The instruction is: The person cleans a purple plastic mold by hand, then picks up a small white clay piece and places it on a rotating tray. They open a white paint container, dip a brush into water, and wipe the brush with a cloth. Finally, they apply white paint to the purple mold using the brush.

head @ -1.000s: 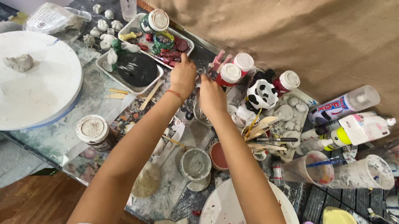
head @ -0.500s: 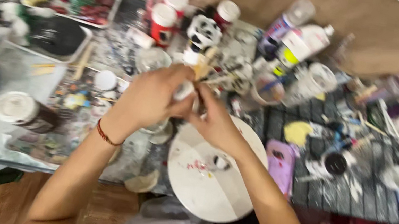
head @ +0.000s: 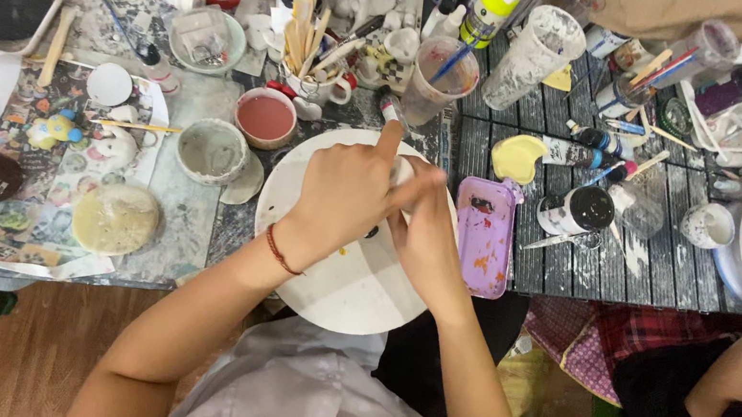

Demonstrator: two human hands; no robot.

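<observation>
arms: bare | left wrist (head: 280,251): thin red bracelet | right: unadorned

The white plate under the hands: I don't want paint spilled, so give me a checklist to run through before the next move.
1. Left hand and right hand meet over the white plate: ok.
2. What the hands grip: a small pale object, mostly hidden: cannot tell.
3. Plate lies flat on the table, its near rim over the edge: not ok.
4. Bowl of pink paint stands upright, apart from the plate: ok.
5. Purple phone lies right beside the plate, already paint-smeared: not ok.
6. Cup of brushes upright, close beyond the fingers: ok.
</observation>
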